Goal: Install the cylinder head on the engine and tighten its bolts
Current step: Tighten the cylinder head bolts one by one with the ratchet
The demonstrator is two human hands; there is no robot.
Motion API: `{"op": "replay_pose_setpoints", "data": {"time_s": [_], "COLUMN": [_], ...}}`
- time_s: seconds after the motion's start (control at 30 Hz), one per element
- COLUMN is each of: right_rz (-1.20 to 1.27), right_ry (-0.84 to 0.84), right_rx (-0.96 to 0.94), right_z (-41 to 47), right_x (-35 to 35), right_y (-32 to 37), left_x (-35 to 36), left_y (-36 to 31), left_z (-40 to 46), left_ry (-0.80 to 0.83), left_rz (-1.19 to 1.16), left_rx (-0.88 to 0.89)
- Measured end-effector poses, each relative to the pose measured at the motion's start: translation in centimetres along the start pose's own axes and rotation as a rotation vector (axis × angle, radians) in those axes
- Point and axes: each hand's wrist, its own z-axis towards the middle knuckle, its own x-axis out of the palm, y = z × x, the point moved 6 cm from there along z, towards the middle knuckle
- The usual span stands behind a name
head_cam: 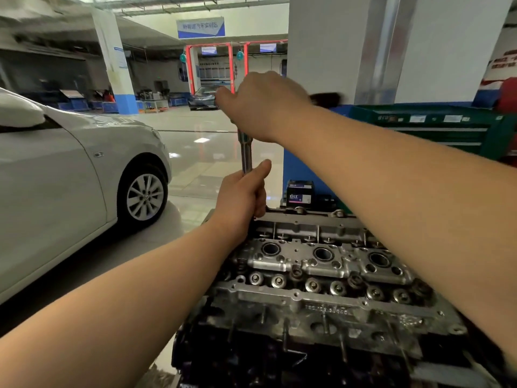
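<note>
Both hands grip the wrench: left hand (242,196) low on the wrench (246,155) shaft, right hand (265,103) wrapping its top; cylinder head (321,264) seated, bolt tightening apparently underway at far-left corner.

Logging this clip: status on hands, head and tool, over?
Left hand grips extension bar low; right hand grips its top. Cylinder head seated on engine block. Bar upright at head's far left corner; nothing blocking it.

Two hands gripping one wrench (246,152), left hand (242,197) below right hand (263,105), one cylinder head (321,264) showing three plug wells under them, two cars (70,169) sitting leftward
</note>
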Motion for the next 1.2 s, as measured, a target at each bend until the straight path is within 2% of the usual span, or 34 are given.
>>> {"op": "replay_pose_setpoints", "data": {"time_s": [0.07, 0.13, 0.23, 0.33, 0.43, 0.6, 0.73, 0.83, 0.93, 1.03, 1.1, 1.2], "right_rz": [-0.370, -0.505, -0.462, -0.311, -0.147, -0.113, -0.075, -0.030, 0.161, 0.593, 0.791, 0.950], "right_ry": [0.017, 0.014, -0.036, 0.065, 0.162, 0.229, 0.211, 0.208, 0.170, 0.164, 0.188, 0.272], "right_rx": [0.047, 0.008, -0.062, -0.160, -0.285, -0.265, -0.133, -0.098, -0.069, 0.030, 0.078, 0.070], "right_z": [-0.5, -1.5, -2.1, -1.2, -0.5, -0.3, -0.5, -0.6, -1.3, -1.8, -1.5, -0.6], "right_x": [-0.7, -0.9, -0.9, -0.5, -0.2, 0.7, 0.6, 1.0, 0.7, 0.5, 0.6, 1.6], "right_y": [0.0, 0.5, 0.9, 1.0, 1.0, -0.7, -2.2, -2.5, -2.7, -3.2, -3.0, -1.4], "left_x": [0.0, -0.1, -0.2, 0.1, 0.2, -0.4, 0.1, 0.2, 0.5, 0.7, 0.6, 0.2], "left_y": [0.0, 0.0, 0.1, 0.1, 0.0, -0.3, -0.5, -0.5, -0.9, -1.3, -1.2, -1.3], "left_z": [0.0, 0.0, -0.3, -0.4, -0.4, -0.4, -0.8, -1.0, -0.8, -0.9, -0.8, -0.6], "left_ry": [-0.006, -0.032, -0.008, 0.111, 0.153, 0.012, 0.049, 0.020, 0.055, 0.160, 0.158, 0.092], "left_rz": [0.049, 0.087, 0.034, -0.092, -0.091, 0.003, 0.089, 0.102, 0.098, 0.152, 0.187, 0.210], "left_rx": [0.001, 0.005, -0.027, -0.065, -0.079, -0.023, -0.010, 0.004, 0.066, 0.104, 0.106, 0.127]}}
